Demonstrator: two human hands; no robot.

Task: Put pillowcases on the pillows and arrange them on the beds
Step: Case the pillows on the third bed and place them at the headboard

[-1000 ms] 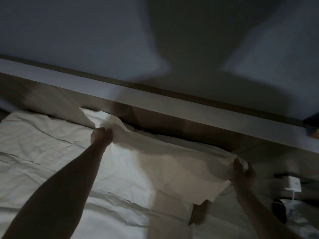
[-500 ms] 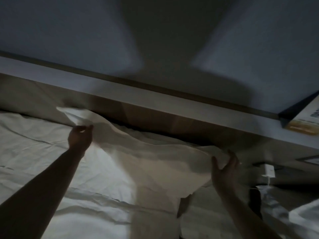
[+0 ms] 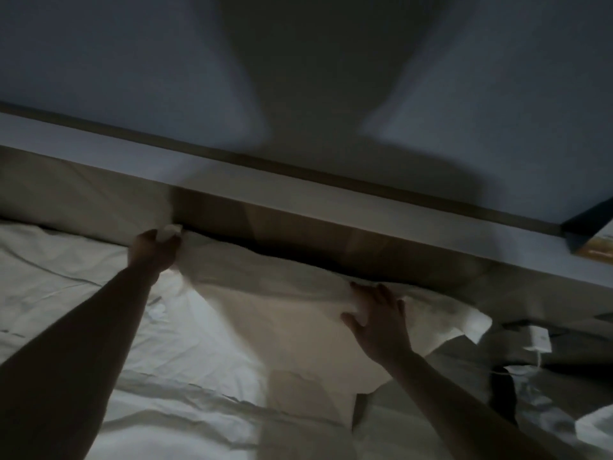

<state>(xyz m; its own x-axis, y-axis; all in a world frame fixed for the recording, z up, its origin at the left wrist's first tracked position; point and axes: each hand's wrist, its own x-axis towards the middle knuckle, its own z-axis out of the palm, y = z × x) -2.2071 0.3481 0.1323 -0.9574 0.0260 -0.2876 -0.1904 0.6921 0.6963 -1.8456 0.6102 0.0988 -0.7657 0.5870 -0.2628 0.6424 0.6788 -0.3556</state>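
The room is dim. A pale cased pillow [image 3: 282,313] lies flat at the head of the bed, against the wooden headboard [image 3: 298,227]. My left hand [image 3: 154,249] pinches the pillow's far left corner at the headboard. My right hand [image 3: 381,322] rests palm down with fingers spread on the pillow's right part. The loose open end of the pillowcase [image 3: 464,323] sticks out past my right hand.
White crumpled bedding [image 3: 132,343] covers the mattress in front and to the left. A white charger with cable [image 3: 539,340] sits at the right, beside a dark gap [image 3: 504,396]. A framed picture's corner [image 3: 593,234] shows on the headboard ledge.
The pillow has dropped from being held up to lying flat against the headboard. My right hand let go of its edge and now presses on top; my left hand pushed its corner back.
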